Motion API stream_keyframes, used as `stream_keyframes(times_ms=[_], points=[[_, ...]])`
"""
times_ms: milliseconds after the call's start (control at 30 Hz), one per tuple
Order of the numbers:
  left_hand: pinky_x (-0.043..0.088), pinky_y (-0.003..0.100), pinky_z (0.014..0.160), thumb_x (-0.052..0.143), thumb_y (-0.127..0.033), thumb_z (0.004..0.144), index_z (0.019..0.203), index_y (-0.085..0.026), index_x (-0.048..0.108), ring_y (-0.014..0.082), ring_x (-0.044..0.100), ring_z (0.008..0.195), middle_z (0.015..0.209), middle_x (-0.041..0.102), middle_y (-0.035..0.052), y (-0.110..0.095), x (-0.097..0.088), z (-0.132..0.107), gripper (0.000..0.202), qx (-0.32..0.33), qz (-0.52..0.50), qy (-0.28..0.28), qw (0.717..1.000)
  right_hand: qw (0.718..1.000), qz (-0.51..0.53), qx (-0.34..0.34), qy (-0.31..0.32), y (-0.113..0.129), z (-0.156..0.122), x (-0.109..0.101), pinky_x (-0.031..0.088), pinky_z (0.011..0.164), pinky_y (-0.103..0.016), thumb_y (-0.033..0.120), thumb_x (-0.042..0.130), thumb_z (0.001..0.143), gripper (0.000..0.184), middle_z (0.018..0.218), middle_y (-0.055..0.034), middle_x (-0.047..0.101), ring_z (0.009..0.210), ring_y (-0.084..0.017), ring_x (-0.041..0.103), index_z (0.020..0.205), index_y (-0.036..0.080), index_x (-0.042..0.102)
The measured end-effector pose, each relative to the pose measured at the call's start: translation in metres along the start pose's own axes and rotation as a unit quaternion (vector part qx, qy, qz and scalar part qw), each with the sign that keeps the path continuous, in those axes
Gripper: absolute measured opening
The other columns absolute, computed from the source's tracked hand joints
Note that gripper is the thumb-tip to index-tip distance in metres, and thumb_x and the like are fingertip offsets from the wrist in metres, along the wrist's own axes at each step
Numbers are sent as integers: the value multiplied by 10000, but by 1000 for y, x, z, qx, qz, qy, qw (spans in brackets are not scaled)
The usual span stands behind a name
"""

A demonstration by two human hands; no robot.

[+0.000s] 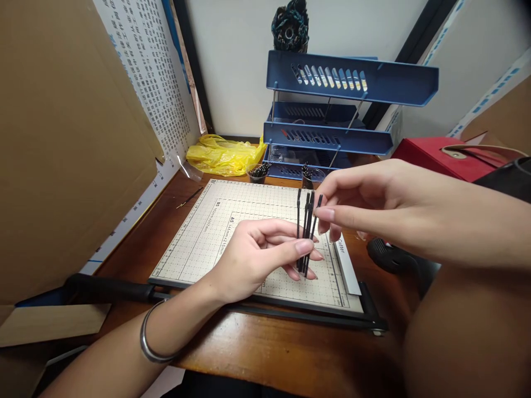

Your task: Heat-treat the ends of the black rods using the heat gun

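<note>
My left hand [265, 254] is closed, its thumb pressing a small bunch of thin black sticks [306, 226] upright against the fingers. The sticks have slightly thicker tips; their exact kind cannot be made out. At the top of the bunch, my right hand [357, 204] pinches the upper part of one stick [316, 213] between thumb and fingertips. That stick leans a little right of the others, its lower end still by my left thumb. Both hands are above a paper cutter [199, 243] with a cream gridded board.
Behind the board stand two clear cups [258, 173] of black pieces, a yellow plastic bag [226, 155] and a blue tray rack [352, 77]. Cardboard [70, 110] walls the left side. A red bag [435, 157] lies at right. The cutter's black handle [110, 288] extends left along the front.
</note>
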State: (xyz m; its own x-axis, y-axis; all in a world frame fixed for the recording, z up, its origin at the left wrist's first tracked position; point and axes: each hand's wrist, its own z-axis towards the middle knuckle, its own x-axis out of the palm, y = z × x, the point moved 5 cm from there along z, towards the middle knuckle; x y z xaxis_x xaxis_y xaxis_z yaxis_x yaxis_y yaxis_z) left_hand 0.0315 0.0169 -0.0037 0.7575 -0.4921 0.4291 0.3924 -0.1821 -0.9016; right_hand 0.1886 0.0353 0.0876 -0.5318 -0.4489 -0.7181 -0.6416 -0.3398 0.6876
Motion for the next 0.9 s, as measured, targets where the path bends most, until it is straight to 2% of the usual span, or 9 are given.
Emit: stream_keyframes(times_ms=[467,700,900], points=[[603,148,605,813,-139,867,891,-133,799,114,762,667,799,798,21,-2,0,-1,29,13,-12,5,1000,1000,28,1,5,1,-3,0,462,571,-254,386,675,920,168,821,-13,711,679,-149,625,957,237,742],[605,144,660,834,-163,852,923,-162,826,97,755,702,831,806,19,-2,-3,0,71,28,10,-2,1000,1000,21,-7,8,2,-7,0,462,534,-249,348,700,898,136,822,4,715,627,-135,608,997,269,751],[597,137,662,830,-163,852,881,-171,835,88,738,689,790,796,16,-3,-3,1,30,33,19,-2,999,999,22,-20,11,4,-7,0,489,559,-271,365,738,865,166,846,-23,726,677,-167,636,980,248,763]])
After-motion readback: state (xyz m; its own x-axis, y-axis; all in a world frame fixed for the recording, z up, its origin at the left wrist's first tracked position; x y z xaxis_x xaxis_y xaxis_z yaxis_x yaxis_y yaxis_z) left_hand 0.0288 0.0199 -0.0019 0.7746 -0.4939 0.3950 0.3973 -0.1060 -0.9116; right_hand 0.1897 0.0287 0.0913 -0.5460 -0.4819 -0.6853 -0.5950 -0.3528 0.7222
